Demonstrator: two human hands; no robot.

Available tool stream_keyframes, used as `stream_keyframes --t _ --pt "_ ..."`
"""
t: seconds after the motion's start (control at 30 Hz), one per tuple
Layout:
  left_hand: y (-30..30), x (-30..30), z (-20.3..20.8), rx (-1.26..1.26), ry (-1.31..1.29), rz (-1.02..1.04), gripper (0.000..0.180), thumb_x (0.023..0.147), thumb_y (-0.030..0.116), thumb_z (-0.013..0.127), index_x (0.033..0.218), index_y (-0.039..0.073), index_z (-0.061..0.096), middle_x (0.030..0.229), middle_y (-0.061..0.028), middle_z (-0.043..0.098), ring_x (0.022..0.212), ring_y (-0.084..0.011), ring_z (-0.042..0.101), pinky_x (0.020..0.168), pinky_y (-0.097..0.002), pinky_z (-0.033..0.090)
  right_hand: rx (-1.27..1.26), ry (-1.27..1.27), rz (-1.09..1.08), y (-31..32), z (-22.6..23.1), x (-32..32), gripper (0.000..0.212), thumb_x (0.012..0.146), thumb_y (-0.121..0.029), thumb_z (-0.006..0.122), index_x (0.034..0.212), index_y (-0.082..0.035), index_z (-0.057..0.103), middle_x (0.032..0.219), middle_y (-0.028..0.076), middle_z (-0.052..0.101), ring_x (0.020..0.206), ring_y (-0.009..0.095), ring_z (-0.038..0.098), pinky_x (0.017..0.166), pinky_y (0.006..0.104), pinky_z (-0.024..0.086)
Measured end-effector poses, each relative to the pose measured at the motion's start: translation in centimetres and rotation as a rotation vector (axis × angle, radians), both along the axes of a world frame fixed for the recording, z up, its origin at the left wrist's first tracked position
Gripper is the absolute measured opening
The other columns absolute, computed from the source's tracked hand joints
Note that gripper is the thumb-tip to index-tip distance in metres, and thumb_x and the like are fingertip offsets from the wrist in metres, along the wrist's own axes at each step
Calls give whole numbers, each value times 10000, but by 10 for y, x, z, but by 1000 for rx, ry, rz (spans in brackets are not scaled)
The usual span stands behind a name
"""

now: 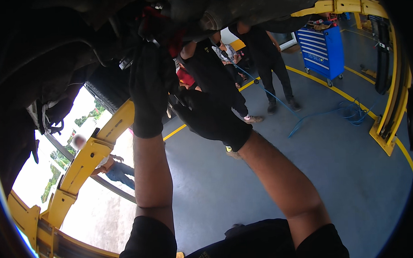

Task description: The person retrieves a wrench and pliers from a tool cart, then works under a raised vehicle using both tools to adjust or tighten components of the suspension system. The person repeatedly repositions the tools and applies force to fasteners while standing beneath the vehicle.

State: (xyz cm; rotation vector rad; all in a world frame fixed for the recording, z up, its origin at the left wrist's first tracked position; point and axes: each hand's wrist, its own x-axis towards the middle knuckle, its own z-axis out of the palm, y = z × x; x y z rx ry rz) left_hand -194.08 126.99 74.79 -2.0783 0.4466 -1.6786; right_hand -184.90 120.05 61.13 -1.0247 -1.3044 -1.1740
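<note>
What, if anything, the black-gloved left hand (150, 87) and the black-gloved right hand (210, 113) gripped, I could not tell; both were raised close together under a dark vehicle underside (247, 5), the left nearer a red part (151, 21). A yellow metal lift arm (83, 166) stood left, a blue drawered tool cabinet (321, 52) far right.

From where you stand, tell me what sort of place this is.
Most likely a vehicle repair workshop: a vehicle's dark underside hangs overhead, a yellow lift arm reaches up beneath it, and a wheeled blue drawer cabinet stands nearby.
</note>
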Motion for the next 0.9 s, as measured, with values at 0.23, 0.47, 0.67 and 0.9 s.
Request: stream_keyframes --t 0.23,0.47,0.67,0.9 --pt "-35 -36 -8 71 155 184 283 873 122 738 1129 26 668 1067 -120 703 944 -278 710 743 -346 583 -455 128 7 -100 -19 -62 363 867 -101 757 1174 18 604 1058 201 617 926 266 650 744 349 563" --pt "-38 -38 -12 -362 157 -63 282 926 201 737 1146 58 636 915 -67 682 778 -189 697 632 -290 559 -400 -5 172 -108 -11 -60 261 879 -43 753 1101 22 633 993 185 632 850 261 661 651 336 546" --pt "-24 -29 -8 49 -7 132 377 859 90 816 1203 64 663 1020 -100 716 831 -194 741 671 -281 601 -201 20 87 -52 -21 -35 330 860 -54 786 1144 20 636 1040 180 659 929 260 676 752 339 572" --pt "4 -19 -1 -269 225 -105 265 891 1 736 1149 38 688 1064 -115 697 955 -248 710 802 -305 581 -197 86 169 1 1 3 287 953 -131 706 1169 45 635 929 186 685 881 298 713 780 364 581"
